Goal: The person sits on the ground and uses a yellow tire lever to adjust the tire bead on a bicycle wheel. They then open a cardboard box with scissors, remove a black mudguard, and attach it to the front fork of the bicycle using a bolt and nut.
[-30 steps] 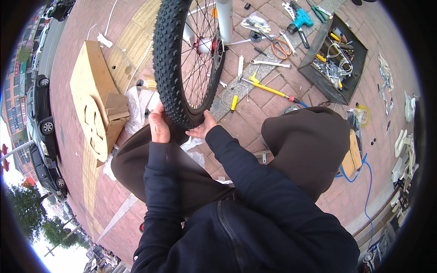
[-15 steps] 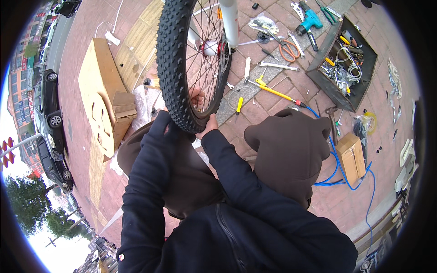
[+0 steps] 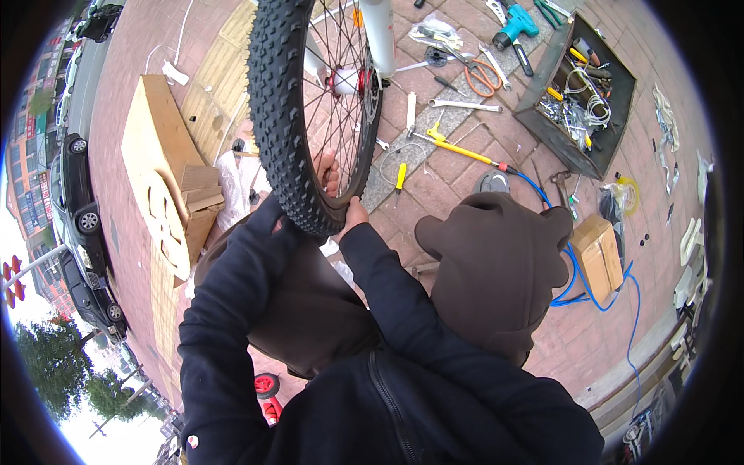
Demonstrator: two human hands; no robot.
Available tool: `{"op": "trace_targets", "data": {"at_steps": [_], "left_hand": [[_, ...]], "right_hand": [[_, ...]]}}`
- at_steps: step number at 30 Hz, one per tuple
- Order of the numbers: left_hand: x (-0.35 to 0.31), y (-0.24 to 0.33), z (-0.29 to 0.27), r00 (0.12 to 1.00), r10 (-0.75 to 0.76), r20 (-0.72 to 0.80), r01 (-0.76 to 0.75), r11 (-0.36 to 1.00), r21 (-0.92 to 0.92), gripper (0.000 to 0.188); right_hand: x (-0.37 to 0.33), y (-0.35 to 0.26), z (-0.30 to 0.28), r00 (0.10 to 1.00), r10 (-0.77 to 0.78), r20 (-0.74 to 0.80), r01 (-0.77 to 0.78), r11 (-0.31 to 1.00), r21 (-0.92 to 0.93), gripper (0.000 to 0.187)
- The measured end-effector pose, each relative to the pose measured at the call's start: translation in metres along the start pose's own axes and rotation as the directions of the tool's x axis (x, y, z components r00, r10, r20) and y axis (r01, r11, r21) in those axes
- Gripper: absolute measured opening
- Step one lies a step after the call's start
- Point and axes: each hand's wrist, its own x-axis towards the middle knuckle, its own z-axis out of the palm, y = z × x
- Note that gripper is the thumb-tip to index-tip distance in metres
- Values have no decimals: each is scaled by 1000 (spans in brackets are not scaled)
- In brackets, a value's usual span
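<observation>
Head camera: the bicycle wheel [image 3: 277,108], with its knobby black tyre, stands upright in a white fork [image 3: 378,39], just beyond the person's knees. The right hand [image 3: 356,218] grasps the wheel's near lower edge, thumb up along its side, the other fingers tucked under the tyre. The left hand [image 3: 328,172] reaches behind the tyre, its bent fingers showing past the spokes; with the palm hidden, I cannot tell whether they grip.

Right of the wheel on the paving lie a yellow screwdriver [image 3: 401,177], a wrench [image 3: 465,105] and orange-handled scissors [image 3: 482,79]. Farther right are a teal drill [image 3: 514,25] and a dark metal toolbox [image 3: 542,139] full of tools. Near right, a blue hose [image 3: 577,279] runs past a small carton [image 3: 597,248]. To the left stands a larger cardboard box [image 3: 155,139].
</observation>
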Motion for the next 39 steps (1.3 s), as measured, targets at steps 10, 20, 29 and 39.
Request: {"op": "trace_targets", "data": {"at_steps": [10, 20, 29, 39], "left_hand": [[-3, -5, 10, 987, 5, -163, 22, 986, 164, 29], [3, 18, -17, 957, -92, 273, 91, 996, 16, 31], [-100, -10, 46, 355, 929, -103, -828, 364, 426, 67], [-78, -26, 31, 68, 994, -87, -692, 110, 713, 80]], "right_hand": [[19, -9, -22, 1000, 14, 6, -14, 994, -107, 49], [1, -35, -22, 968, 209, -138, -250, 766, -592, 60], [-30, -79, 5, 826, -339, 450, 552, 324, -768, 21], [-54, -49, 49, 883, 5, 470, 452, 266, -851, 24]]}}
